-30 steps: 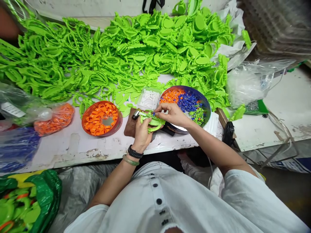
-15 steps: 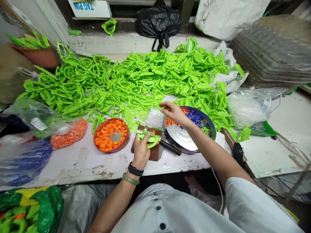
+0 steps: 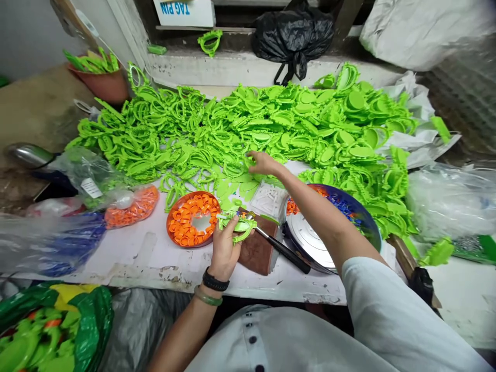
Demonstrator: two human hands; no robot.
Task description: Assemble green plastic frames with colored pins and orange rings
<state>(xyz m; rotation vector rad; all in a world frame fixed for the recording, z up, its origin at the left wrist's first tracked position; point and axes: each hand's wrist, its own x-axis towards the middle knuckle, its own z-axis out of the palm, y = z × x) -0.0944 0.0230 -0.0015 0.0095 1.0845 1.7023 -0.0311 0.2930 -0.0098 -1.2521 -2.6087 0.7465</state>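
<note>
In my left hand (image 3: 227, 250) I hold a bright green plastic oval frame (image 3: 241, 227) with a jagged edge; small coloured bits sit along its top. My right hand (image 3: 265, 163) reaches over to the front of the heap of green plastic parts (image 3: 217, 129), its thumb and fingertips around the edge of one green piece. Beneath the held frame lies a brown block (image 3: 258, 253). A hammer with a black handle (image 3: 289, 253) rests across it, its head partly hidden behind the frame.
An orange bowl of orange rings (image 3: 194, 219) stands left of the block. Right of it are a clear box of white pins (image 3: 268, 199) and a round dark tin (image 3: 372, 227) of orange and blue bits, partly under my right forearm. A bag of orange parts (image 3: 132, 206) lies at left.
My right hand has gone from the held green frame up over the white pins to the green heap. The hammer now lies across the block. The view has tilted up and turned left.
</note>
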